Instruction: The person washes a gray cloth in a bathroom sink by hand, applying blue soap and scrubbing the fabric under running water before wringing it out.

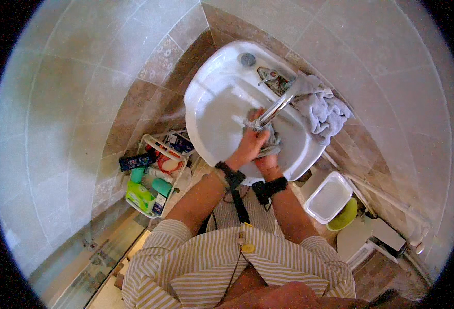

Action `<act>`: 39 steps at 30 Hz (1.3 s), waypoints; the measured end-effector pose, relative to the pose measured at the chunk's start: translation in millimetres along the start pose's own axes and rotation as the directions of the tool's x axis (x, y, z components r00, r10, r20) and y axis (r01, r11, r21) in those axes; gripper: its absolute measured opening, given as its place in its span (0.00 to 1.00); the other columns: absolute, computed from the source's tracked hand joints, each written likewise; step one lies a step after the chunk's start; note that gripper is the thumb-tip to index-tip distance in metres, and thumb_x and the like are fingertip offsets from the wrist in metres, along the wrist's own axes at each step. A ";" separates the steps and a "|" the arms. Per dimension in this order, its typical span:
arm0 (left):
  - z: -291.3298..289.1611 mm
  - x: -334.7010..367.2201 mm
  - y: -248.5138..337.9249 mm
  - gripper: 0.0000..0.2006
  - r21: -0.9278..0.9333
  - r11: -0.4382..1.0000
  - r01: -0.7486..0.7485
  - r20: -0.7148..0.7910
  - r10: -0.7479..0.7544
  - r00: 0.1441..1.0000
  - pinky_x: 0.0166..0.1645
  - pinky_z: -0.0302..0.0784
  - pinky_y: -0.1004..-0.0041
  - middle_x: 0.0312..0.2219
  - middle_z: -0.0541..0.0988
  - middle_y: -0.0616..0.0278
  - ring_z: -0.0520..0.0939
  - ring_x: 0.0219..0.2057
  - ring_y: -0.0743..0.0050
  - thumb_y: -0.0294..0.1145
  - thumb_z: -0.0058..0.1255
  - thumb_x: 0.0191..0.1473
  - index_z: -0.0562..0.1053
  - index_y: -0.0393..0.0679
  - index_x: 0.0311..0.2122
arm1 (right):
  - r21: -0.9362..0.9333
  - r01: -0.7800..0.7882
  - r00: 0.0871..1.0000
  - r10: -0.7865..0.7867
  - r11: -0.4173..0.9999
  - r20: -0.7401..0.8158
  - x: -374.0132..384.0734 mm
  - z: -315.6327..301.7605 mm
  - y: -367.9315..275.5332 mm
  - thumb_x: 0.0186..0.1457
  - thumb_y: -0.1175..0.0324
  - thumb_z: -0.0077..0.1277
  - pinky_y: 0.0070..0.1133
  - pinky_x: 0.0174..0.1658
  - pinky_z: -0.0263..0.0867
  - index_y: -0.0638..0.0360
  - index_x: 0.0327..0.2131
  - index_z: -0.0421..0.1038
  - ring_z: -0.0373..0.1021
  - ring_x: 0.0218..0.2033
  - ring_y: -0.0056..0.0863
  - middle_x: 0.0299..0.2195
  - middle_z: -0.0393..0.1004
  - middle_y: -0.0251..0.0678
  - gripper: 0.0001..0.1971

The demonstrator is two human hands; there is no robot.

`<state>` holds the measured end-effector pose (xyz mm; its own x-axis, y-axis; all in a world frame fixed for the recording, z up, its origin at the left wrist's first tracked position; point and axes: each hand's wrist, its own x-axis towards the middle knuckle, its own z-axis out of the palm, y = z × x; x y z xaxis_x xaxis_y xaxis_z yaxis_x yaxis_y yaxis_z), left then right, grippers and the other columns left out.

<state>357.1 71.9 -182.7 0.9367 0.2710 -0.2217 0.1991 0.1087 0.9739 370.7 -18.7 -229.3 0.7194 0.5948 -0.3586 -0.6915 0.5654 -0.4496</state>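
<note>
Both my hands are inside the white washbasin (pixel 196 121), below the end of the chrome tap (pixel 279 107). My left hand (pixel 251 144) is closed on a wet-looking grey cloth (pixel 273 144), close under the spout. Lower down, my right hand (pixel 267 162) grips the bottom of the same cloth, its fingers partly covered by it. A pale splash beside the spout looks like running water. Each wrist has a black band around it.
A light grey towel (pixel 317 110) hangs over the basin's right rim, beside the tap. On the left stands a white basket (pixel 178 172) of bottles and packages. A white tub (pixel 330 198) and a green bowl (pixel 344 215) are at the lower right. Tiled walls enclose the corner.
</note>
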 end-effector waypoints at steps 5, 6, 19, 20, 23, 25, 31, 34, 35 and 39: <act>0.2 4.4 -11.5 0.24 -0.409 0.885 0.223 0.004 -0.243 0.970 0.57 0.47 0.73 0.51 0.60 0.51 0.55 0.56 0.64 0.35 0.40 0.53 0.56 0.36 0.54 | -0.120 -0.048 0.997 0.041 0.992 -0.064 -4.9 41.4 -5.4 0.58 0.52 0.30 0.26 0.58 0.44 0.55 0.55 0.49 0.50 0.55 0.31 0.54 0.54 0.33 0.26; 18.2 -11.6 5.2 0.24 -0.225 0.970 0.097 -0.028 -0.106 0.994 0.57 0.49 0.73 0.50 0.61 0.51 0.57 0.55 0.64 0.35 0.40 0.53 0.57 0.36 0.53 | -0.078 -0.042 0.998 0.038 0.996 -0.049 -0.8 13.0 -5.2 0.58 0.52 0.29 0.26 0.58 0.44 0.55 0.56 0.48 0.49 0.55 0.31 0.55 0.52 0.33 0.26; 17.0 -13.6 19.3 0.24 0.233 0.969 0.082 -0.041 -0.075 0.996 0.51 0.59 0.68 0.44 0.66 0.52 0.65 0.47 0.63 0.41 0.43 0.52 0.58 0.37 0.50 | 0.735 -0.198 0.919 -0.138 0.649 0.369 -5.4 25.6 15.7 0.56 0.50 0.32 0.28 0.56 0.48 0.53 0.55 0.52 0.53 0.53 0.31 0.53 0.56 0.33 0.26; 10.9 -6.5 -3.8 0.26 0.208 0.978 0.023 -0.098 -0.003 0.995 0.53 0.57 0.68 0.47 0.64 0.52 0.64 0.49 0.63 0.43 0.43 0.52 0.56 0.38 0.52 | 0.478 -0.132 0.974 0.024 0.868 0.226 -9.2 35.3 7.6 0.56 0.51 0.33 0.28 0.56 0.48 0.51 0.55 0.51 0.53 0.53 0.30 0.53 0.56 0.33 0.26; 13.1 -0.2 2.8 0.29 0.425 0.875 0.230 -0.274 -0.118 0.954 0.58 0.43 0.65 0.53 0.55 0.48 0.55 0.56 0.58 0.45 0.38 0.54 0.52 0.37 0.55 | 0.204 -0.188 0.977 0.204 0.961 -0.063 -16.2 65.2 -1.0 0.54 0.46 0.33 0.29 0.58 0.46 0.53 0.56 0.49 0.50 0.55 0.32 0.56 0.52 0.34 0.31; 17.8 2.4 6.9 0.30 0.383 0.916 0.124 -0.214 -0.043 0.976 0.60 0.38 0.64 0.56 0.51 0.46 0.51 0.58 0.55 0.47 0.36 0.54 0.51 0.36 0.56 | 0.492 -0.117 0.973 0.001 0.863 0.231 -13.6 44.0 7.7 0.54 0.47 0.35 0.29 0.58 0.44 0.52 0.56 0.47 0.48 0.56 0.32 0.57 0.50 0.33 0.31; -4.8 0.8 -4.5 0.29 0.455 0.887 0.075 0.058 -0.113 0.992 0.59 0.45 0.64 0.54 0.54 0.46 0.51 0.57 0.49 0.49 0.34 0.54 0.53 0.37 0.55 | 0.261 -0.142 0.984 0.165 0.955 -0.066 -15.5 5.0 -6.9 0.57 0.54 0.32 0.29 0.54 0.53 0.53 0.53 0.56 0.58 0.50 0.31 0.51 0.61 0.31 0.22; -26.2 10.4 -0.8 0.27 0.147 0.973 0.176 -0.104 -0.162 0.981 0.55 0.53 0.64 0.48 0.62 0.50 0.60 0.51 0.55 0.47 0.36 0.54 0.56 0.39 0.53 | 0.228 -0.120 0.992 0.128 0.966 -0.018 -16.7 43.5 -15.4 0.56 0.53 0.32 0.30 0.54 0.54 0.54 0.52 0.57 0.60 0.49 0.33 0.49 0.62 0.35 0.23; -27.2 11.9 -8.2 0.26 0.002 0.981 0.192 -0.163 -0.189 0.968 0.54 0.55 0.65 0.46 0.65 0.52 0.63 0.49 0.57 0.47 0.37 0.54 0.56 0.39 0.52 | 0.286 -0.135 0.990 0.144 0.949 -0.008 -17.9 36.0 -15.6 0.56 0.53 0.33 0.31 0.54 0.54 0.54 0.52 0.56 0.59 0.50 0.34 0.50 0.62 0.35 0.24; -30.0 0.9 -10.7 0.21 -0.718 0.627 0.302 0.032 -0.404 0.914 0.48 0.66 0.70 0.43 0.71 0.60 0.72 0.43 0.69 0.39 0.39 0.55 0.60 0.39 0.51 | 0.382 -0.132 0.984 0.166 0.915 -0.057 -23.6 14.7 -23.4 0.55 0.51 0.34 0.32 0.53 0.56 0.53 0.54 0.53 0.57 0.52 0.36 0.51 0.60 0.35 0.26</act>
<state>347.2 99.8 -194.8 0.7852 0.1734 -0.5945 0.2012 0.8365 0.5097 368.9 -37.6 -198.3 0.5972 0.6466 -0.4746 -0.7521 0.6571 -0.0512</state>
